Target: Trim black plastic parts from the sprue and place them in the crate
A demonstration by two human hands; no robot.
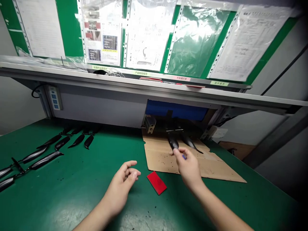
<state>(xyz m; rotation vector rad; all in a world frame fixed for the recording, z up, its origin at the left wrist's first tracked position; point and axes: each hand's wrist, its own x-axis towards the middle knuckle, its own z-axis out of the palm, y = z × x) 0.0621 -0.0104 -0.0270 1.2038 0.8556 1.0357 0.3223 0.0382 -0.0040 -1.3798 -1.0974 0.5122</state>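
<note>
My right hand (188, 166) reaches over a sheet of brown cardboard (216, 168), its fingers pinched on the near end of a black, glossy leaf-shaped part (172, 142); a small blue bit shows between the fingers. A second black part (190, 141) lies just right of it on the cardboard. Over the green mat, my left hand (122, 184) hovers with fingers loosely curled and nothing in it. Between the two hands a red rectangular pad (156, 182) lies flat on the mat.
Several black leaf-shaped parts (45, 150) lie in rows on the left of the green bench (72, 192). A shelf (154, 86) overhangs the back, with a power strip (54, 97) under it and sleeved papers (149, 32) above. A blue bin (175, 110) sits behind the cardboard.
</note>
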